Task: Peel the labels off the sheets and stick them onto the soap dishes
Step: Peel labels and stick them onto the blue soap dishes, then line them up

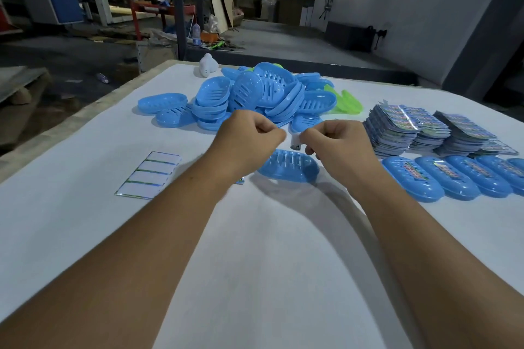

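A single blue soap dish (289, 168) lies on the white table (269, 263) just beyond my wrists. Above it, my left hand (249, 139) and my right hand (337, 144) are close together with curled fingers. A small label (296, 142) shows between them, pinched by my right fingers; my left fingertips meet at its left edge. A corner of a label sheet (240, 180) peeks out under my left wrist. Behind lies a heap of blue soap dishes (255, 96).
An emptied backing sheet (150, 176) lies at the left. Stacks of label sheets (419, 130) stand at the right, with a row of labelled blue dishes (453, 178) in front of them. Green dishes (346, 103) and a white object (207, 65) sit at the heap's edges.
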The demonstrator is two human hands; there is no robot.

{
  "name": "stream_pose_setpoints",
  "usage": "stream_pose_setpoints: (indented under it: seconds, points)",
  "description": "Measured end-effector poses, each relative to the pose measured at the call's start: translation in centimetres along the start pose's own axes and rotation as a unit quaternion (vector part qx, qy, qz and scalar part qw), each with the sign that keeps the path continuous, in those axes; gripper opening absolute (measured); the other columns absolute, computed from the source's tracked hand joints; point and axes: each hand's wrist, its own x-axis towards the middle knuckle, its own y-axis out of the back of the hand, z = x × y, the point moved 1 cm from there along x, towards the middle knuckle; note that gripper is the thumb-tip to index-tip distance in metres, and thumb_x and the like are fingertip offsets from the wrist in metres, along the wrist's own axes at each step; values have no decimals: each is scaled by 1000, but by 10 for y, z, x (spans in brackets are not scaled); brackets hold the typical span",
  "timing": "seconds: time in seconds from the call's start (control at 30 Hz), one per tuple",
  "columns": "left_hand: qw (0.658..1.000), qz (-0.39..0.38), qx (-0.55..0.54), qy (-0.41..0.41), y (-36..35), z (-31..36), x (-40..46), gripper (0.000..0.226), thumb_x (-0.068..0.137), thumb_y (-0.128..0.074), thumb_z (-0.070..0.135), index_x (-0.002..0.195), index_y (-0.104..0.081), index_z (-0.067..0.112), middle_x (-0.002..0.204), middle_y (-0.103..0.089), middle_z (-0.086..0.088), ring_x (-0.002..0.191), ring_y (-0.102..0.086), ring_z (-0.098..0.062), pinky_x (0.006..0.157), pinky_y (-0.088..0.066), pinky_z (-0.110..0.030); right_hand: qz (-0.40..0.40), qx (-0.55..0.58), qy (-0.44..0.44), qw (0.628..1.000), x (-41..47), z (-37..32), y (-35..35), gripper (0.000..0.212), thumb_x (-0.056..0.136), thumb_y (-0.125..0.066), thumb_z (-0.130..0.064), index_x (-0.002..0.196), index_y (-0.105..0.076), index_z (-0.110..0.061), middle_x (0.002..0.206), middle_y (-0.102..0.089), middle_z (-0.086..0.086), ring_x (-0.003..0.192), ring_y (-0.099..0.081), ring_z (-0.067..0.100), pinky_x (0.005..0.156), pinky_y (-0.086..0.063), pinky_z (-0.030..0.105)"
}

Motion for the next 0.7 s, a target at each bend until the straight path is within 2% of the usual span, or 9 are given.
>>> stream_pose_setpoints:
  seconds: [0.1, 0.2, 0.33, 0.53, 0.63, 0.7]
  points:
    - [998, -35, -56, -6, -4, 3, -4, 15, 79, -74, 39, 71, -76, 28, 60, -67, 9, 56, -58, -2, 62, -49, -23, -2, -2, 17, 1000, 0, 0, 0, 21, 65, -71, -34, 63, -73, -13, 66, -70, 9, 44, -41, 2, 42, -34, 12]
    - [996, -49, -68, -4, -4, 2, -4, 13, 76, -73, 43, 74, -78, 31, 72, -74, 0, 68, -67, -9, 70, -54, -29, -4, -11, 29, 999, 1, 2, -1, 17, 71, -73, -28, 64, -74, -13, 62, -69, 6, 45, -43, 2, 43, -34, 12]
    - [995, -66, -78, 7, -6, 5, -7, 23, 71, -68, 44, 77, -78, 25, 87, -72, -17, 69, -57, -11, 69, -49, -31, -3, -13, 34, 999, 2, 2, -2, 15, 74, -71, -24, 62, -75, -15, 57, -69, -1, 50, -49, 3, 47, -37, 12]
    - [993, -71, -91, 21, -5, 7, -9, 26, 71, -68, 47, 80, -79, 26, 95, -71, -18, 72, -57, -12, 72, -48, -31, -20, -8, 44, 999, 2, 3, 1, 17, 79, -73, -24, 64, -75, -15, 58, -69, -3, 50, -48, 4, 49, -38, 15]
    - [995, -60, -81, 23, -3, 5, -7, 15, 77, -70, 46, 79, -79, 35, 94, -74, -12, 79, -67, -17, 79, -56, -35, -46, 2, 61, 997, 0, 3, 2, 23, 88, -73, -33, 72, -79, -18, 65, -73, -2, 56, -50, 10, 58, -41, 28]
    - [995, -52, -80, 19, -1, 3, -5, 10, 79, -72, 44, 78, -79, 37, 87, -76, -1, 85, -70, -10, 82, -56, -34, -57, 1, 72, 996, -1, 3, 1, 28, 94, -67, -39, 78, -81, -21, 68, -74, -5, 56, -49, 12, 59, -41, 31]
